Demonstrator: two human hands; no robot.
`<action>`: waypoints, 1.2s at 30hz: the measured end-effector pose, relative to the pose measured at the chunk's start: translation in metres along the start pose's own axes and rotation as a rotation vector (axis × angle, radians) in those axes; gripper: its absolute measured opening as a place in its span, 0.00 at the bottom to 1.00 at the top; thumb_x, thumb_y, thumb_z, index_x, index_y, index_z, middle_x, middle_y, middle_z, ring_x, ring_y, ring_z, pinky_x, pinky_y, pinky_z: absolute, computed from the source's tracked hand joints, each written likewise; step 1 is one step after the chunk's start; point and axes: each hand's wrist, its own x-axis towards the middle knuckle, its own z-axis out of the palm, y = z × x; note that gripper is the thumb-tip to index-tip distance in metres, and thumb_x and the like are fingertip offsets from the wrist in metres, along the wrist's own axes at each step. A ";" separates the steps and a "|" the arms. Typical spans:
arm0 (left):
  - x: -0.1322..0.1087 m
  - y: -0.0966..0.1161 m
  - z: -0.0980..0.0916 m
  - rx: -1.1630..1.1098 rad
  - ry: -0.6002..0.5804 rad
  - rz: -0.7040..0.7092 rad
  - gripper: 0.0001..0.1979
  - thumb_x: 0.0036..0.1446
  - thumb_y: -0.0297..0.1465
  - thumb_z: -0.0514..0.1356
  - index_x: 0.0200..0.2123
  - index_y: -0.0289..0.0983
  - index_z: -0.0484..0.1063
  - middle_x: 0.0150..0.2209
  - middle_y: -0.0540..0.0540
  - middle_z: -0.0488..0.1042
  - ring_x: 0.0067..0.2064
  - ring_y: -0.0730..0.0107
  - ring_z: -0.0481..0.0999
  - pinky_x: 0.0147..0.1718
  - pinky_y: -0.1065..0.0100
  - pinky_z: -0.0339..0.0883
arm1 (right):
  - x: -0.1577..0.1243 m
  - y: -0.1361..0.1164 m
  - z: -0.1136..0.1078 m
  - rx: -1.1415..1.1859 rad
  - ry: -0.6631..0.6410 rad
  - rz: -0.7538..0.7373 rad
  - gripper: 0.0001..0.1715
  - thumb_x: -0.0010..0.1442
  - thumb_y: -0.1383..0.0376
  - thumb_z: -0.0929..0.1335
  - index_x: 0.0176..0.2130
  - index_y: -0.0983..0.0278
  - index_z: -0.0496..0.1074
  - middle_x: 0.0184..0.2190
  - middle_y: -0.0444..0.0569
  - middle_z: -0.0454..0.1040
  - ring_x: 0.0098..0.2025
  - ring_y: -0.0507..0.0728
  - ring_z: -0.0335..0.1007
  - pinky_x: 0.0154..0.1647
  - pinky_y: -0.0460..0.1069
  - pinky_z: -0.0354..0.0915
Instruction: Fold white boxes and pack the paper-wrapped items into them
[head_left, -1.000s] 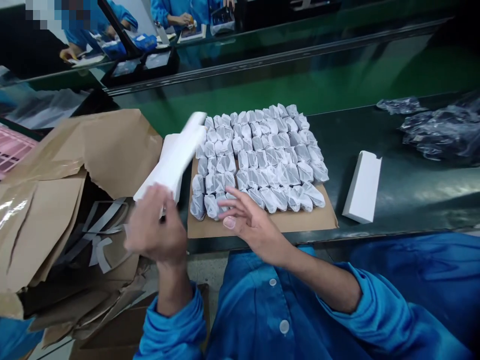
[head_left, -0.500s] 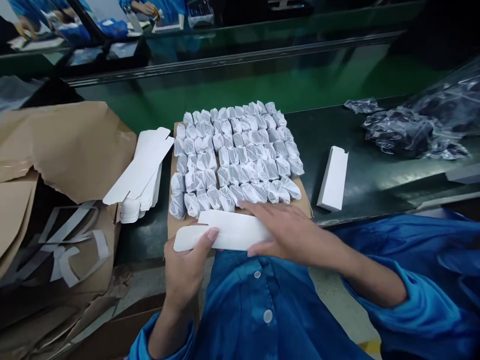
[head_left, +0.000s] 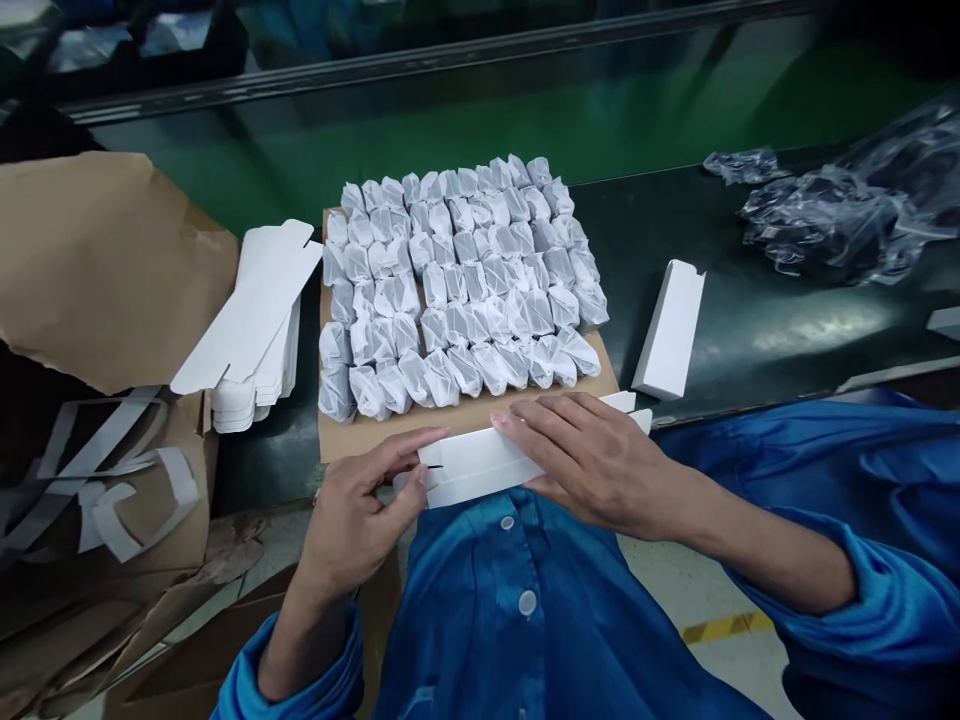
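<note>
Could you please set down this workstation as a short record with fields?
Left hand: the left hand grips the left end of a white carton
Right hand: the right hand lies across its right part, white flaps showing beyond
Ahead: rows of white-wrapped pieces on a cardboard sheet; contents cannot be told
Left side: a stack of flat white blanks beside brown cardboard
Right side: a folded white box, apart from the sheet
Far right: crumpled clear plastic
Surface: dark tabletop

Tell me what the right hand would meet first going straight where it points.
Past the held white box, the right hand would probably meet the front row of wrapped packets; depth is unclear.
</note>
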 end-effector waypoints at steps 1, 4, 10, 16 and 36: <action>-0.001 0.000 0.004 -0.004 0.025 -0.009 0.14 0.59 0.32 0.60 0.46 0.38 0.80 0.28 0.50 0.80 0.21 0.77 0.72 0.19 0.78 0.63 | -0.001 -0.001 0.000 -0.012 0.004 0.001 0.29 0.69 0.63 0.64 0.63 0.77 0.61 0.52 0.65 0.74 0.49 0.67 0.71 0.43 0.59 0.70; -0.005 -0.003 0.016 -0.075 0.132 -0.030 0.11 0.58 0.31 0.62 0.43 0.37 0.80 0.30 0.48 0.81 0.28 0.73 0.78 0.24 0.78 0.68 | -0.003 -0.003 0.001 -0.031 0.016 0.011 0.31 0.68 0.63 0.65 0.63 0.78 0.61 0.51 0.65 0.74 0.49 0.67 0.71 0.44 0.59 0.70; -0.018 -0.011 0.020 -0.412 0.151 0.040 0.14 0.57 0.38 0.66 0.44 0.39 0.80 0.33 0.46 0.83 0.30 0.68 0.81 0.26 0.75 0.73 | -0.004 -0.003 -0.002 0.019 0.065 0.031 0.33 0.67 0.60 0.66 0.63 0.77 0.61 0.53 0.64 0.74 0.51 0.68 0.70 0.48 0.60 0.70; -0.013 -0.012 0.012 -0.327 -0.040 -0.139 0.11 0.59 0.35 0.64 0.44 0.38 0.80 0.29 0.47 0.81 0.25 0.71 0.79 0.23 0.75 0.72 | -0.006 -0.004 -0.006 0.037 0.042 -0.001 0.31 0.68 0.61 0.66 0.63 0.77 0.61 0.55 0.63 0.73 0.51 0.68 0.71 0.48 0.61 0.71; -0.016 0.006 0.047 -0.539 0.575 0.298 0.26 0.63 0.42 0.61 0.62 0.42 0.66 0.50 0.43 0.78 0.48 0.59 0.81 0.40 0.60 0.81 | 0.000 -0.019 0.008 -0.294 0.404 0.417 0.32 0.64 0.65 0.69 0.63 0.76 0.61 0.46 0.66 0.79 0.46 0.66 0.78 0.40 0.57 0.74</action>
